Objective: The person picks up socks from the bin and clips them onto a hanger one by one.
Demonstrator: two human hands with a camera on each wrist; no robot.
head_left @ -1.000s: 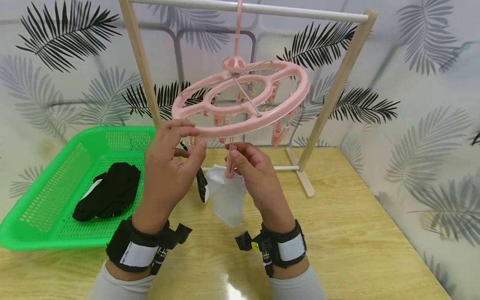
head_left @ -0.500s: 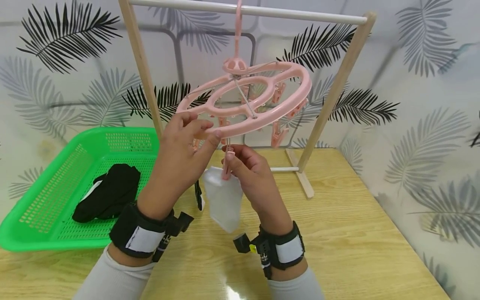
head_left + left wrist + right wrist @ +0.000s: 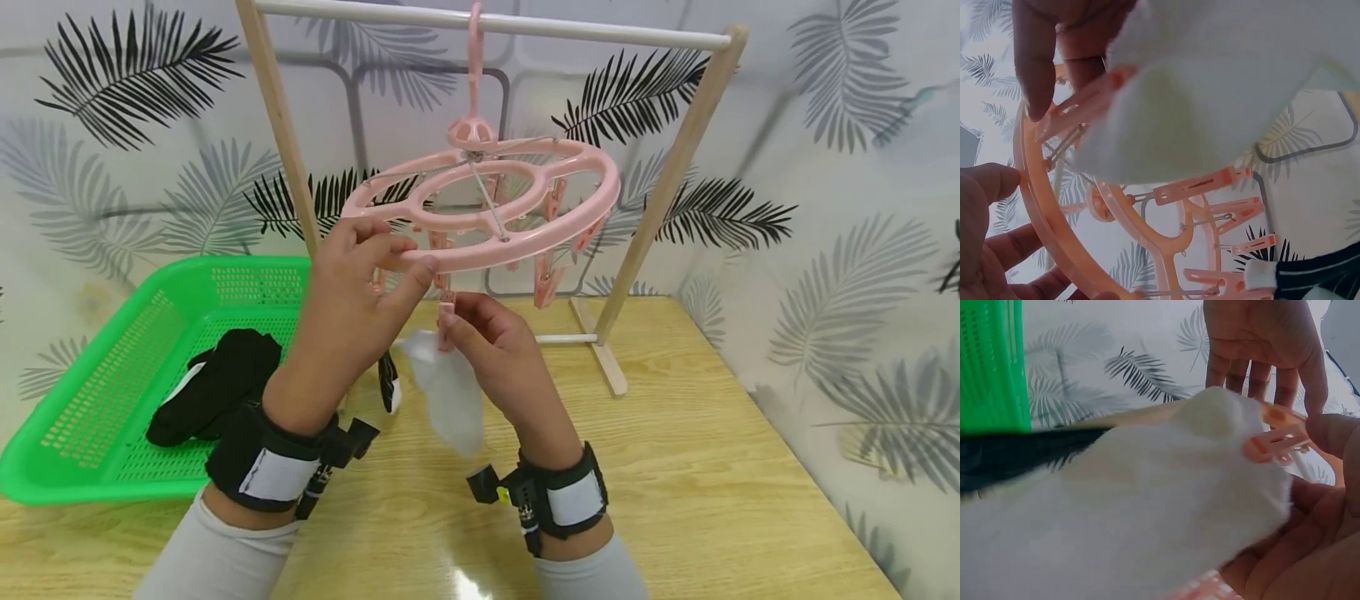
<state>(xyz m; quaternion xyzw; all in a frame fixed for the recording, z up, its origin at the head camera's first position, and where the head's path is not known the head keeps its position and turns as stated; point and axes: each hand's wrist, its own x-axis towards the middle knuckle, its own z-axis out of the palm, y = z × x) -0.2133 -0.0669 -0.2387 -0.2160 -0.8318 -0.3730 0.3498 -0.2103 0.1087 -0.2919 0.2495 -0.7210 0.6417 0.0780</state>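
A pink oval clip hanger (image 3: 525, 244) hangs from the rack's white bar. My left hand (image 3: 348, 304) holds its near rim, thumb in front and fingers over the top. Below the rim, my right hand (image 3: 510, 358) pinches a pink clothespin (image 3: 446, 321) between thumb and fingers. The clothespin's lower end lies on the upper edge of a small white cloth (image 3: 450, 400), which hangs down beside the right hand. In the left wrist view, the white cloth (image 3: 1210, 119) covers part of the hanger. A dark sock with a white part (image 3: 388, 383) hangs behind my left hand.
A green basket (image 3: 82, 483) at the left holds a black garment (image 3: 217, 383). The wooden rack's right post (image 3: 667, 183) stands on the table (image 3: 690, 467). Other pink clothespins, one at the right (image 3: 546, 279), dangle under the hanger.
My left hand has moved right and now grips the rim. The hanger has tilted and swung slightly. The clothespin and white cloth have shifted a little left with my right hand.
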